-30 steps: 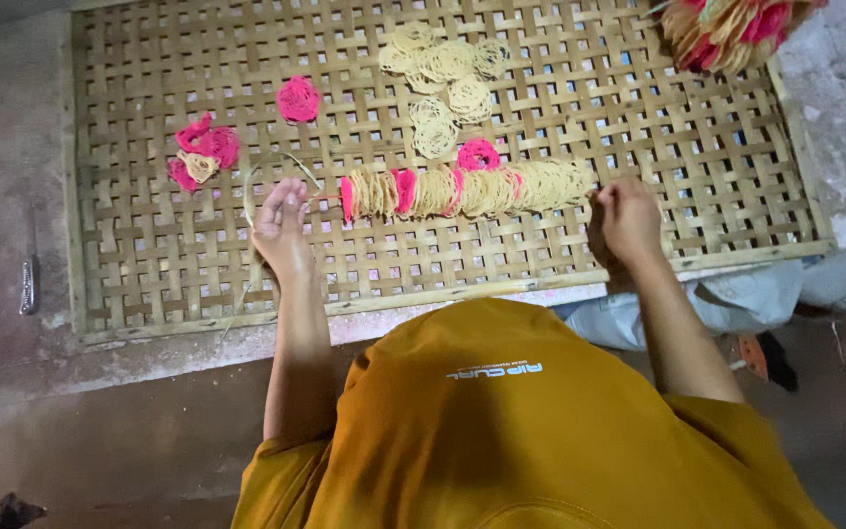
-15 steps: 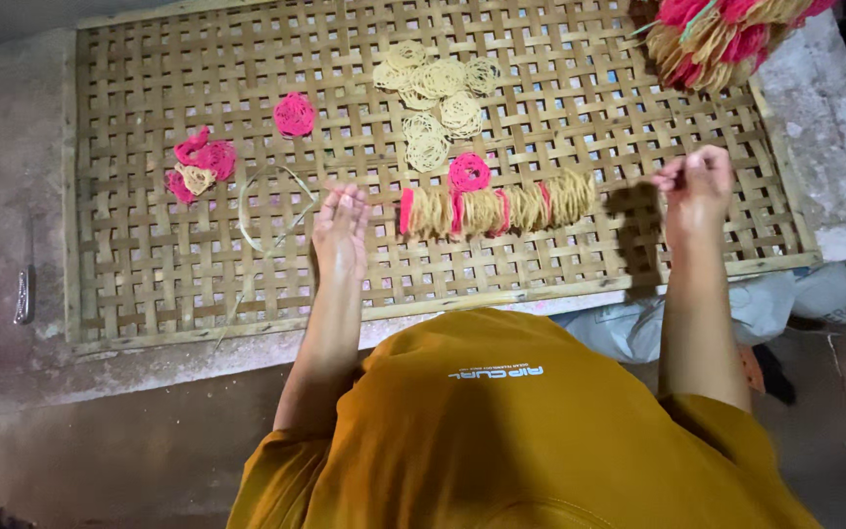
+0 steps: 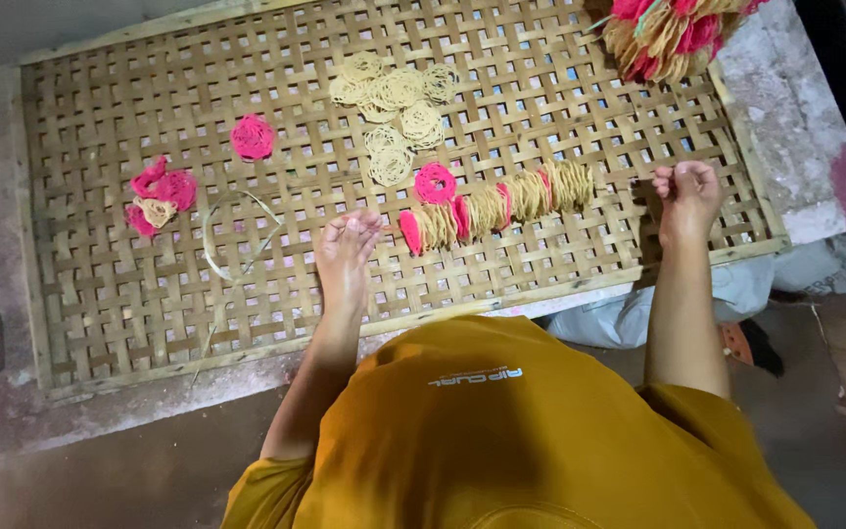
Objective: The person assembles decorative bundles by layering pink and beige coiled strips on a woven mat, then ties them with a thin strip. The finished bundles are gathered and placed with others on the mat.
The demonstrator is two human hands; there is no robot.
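A row of thin round lacy discs (image 3: pixel 501 208), tan with a few pink ones, stands on edge across a woven bamboo tray (image 3: pixel 110 304). My left hand (image 3: pixel 345 257) rests on the tray just left of the row's pink end disc, fingers curled together; whether it pinches anything is unclear. My right hand (image 3: pixel 687 191) is closed in a fist just past the row's right end, and nothing shows in it. A single pink disc (image 3: pixel 435 182) lies flat behind the row.
Loose tan discs (image 3: pixel 394 103) lie at the tray's middle back. A pink disc (image 3: pixel 252 137) and a small pink-and-tan pile (image 3: pixel 159 191) sit to the left. A bent thin strip (image 3: pixel 237 227) lies beside my left hand. A bundle of discs (image 3: pixel 668 34) sits at the back right.
The view has shifted, so the tray sits differently in frame. My right hand rose from the tray's near edge to the row's right end. My left hand moved off the bent strip toward the row.
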